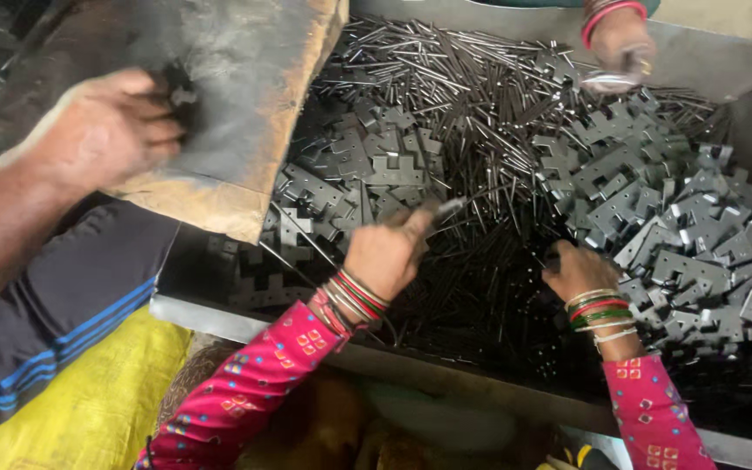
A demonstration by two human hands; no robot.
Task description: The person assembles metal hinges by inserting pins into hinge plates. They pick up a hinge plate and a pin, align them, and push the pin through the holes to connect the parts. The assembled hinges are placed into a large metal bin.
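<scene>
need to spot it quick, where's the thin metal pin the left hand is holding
In the head view the thin metal pin sits just left of centre, pinched in the left hand, over the heap of loose pins between two piles of flat brackets.

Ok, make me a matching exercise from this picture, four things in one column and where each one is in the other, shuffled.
Things:
1. left hand
2. right hand
3. worn board
4. notched metal plates

Places:
A. piled at the right of the metal tray
B. held by a co-worker's hand at upper left
C. raised over the thin metal pins, pinching one
D. down among the pins beside the right-hand pile

Pairs: 1-C, 2-D, 3-B, 4-A
</scene>
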